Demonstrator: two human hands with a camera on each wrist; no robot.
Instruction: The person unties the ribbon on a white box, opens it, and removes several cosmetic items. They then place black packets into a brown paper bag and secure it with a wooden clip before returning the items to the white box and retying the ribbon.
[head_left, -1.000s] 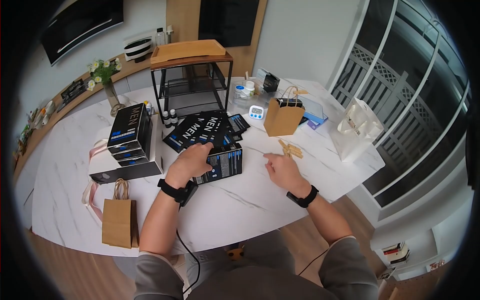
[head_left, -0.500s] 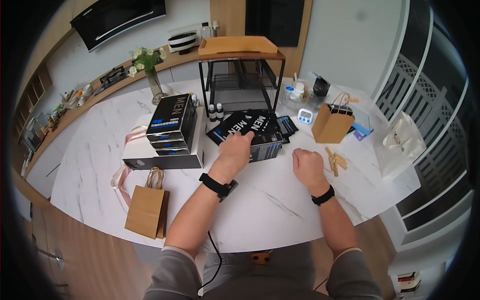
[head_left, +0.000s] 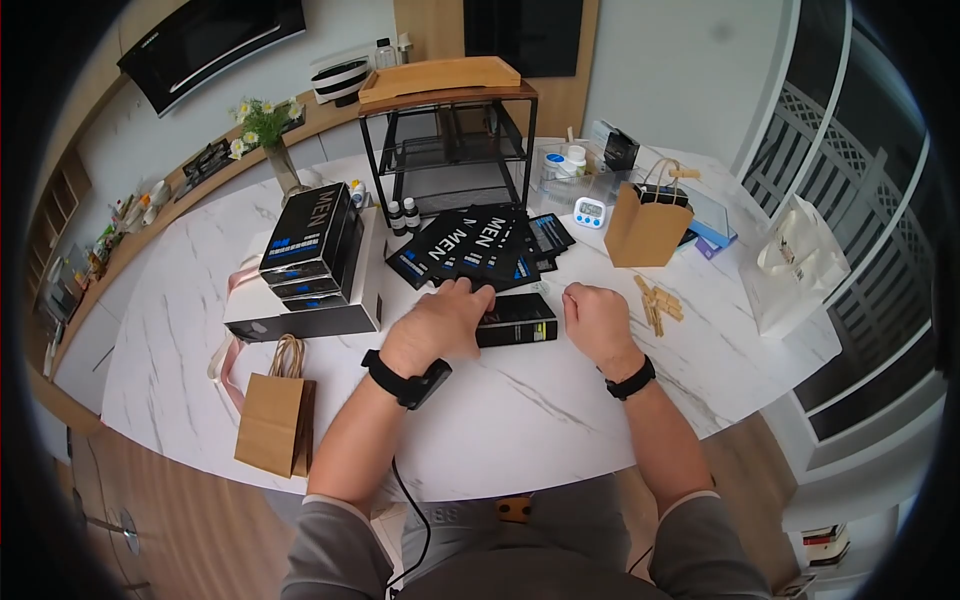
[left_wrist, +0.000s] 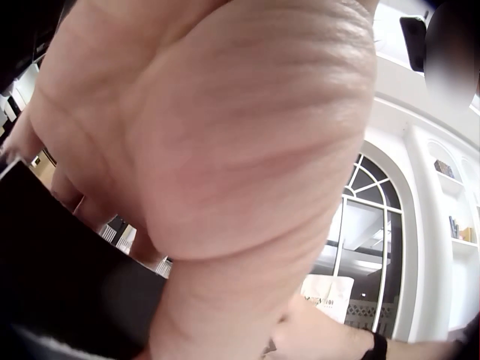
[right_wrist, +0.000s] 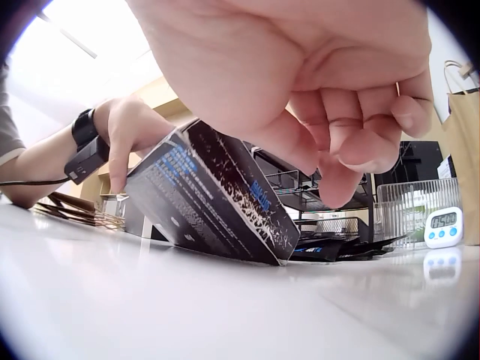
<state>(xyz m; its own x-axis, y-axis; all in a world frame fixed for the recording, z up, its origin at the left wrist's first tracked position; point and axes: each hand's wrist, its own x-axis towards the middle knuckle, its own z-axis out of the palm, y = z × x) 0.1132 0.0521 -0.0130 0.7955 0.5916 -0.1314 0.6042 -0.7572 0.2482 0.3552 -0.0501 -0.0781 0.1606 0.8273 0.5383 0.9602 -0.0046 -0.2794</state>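
Note:
A black printed box (head_left: 522, 318) is on the near side of a fan of black MEN packets (head_left: 480, 245). My left hand (head_left: 440, 322) grips the box at its left end, the thumb toward me. In the right wrist view the box (right_wrist: 217, 199) leans over, a lower corner at the tabletop. My own palm fills the left wrist view, with a dark surface (left_wrist: 67, 262) below it. Just right of the box is my right hand (head_left: 600, 322), fingers loosely curled with nothing in them.
Stacked MEN boxes (head_left: 312, 240) sit on a white box at left, behind brown paper bags (head_left: 272, 425). A black rack (head_left: 450, 150) stands behind the packets. At right are a timer (head_left: 589, 212), a brown bag (head_left: 648, 230), wooden clips (head_left: 658, 303) and a white bag (head_left: 795, 270).
The box has tipped over under my left hand, so its tall printed side no longer faces me. My right hand has come closer to the box, its index finger drawn in. The head view has shifted.

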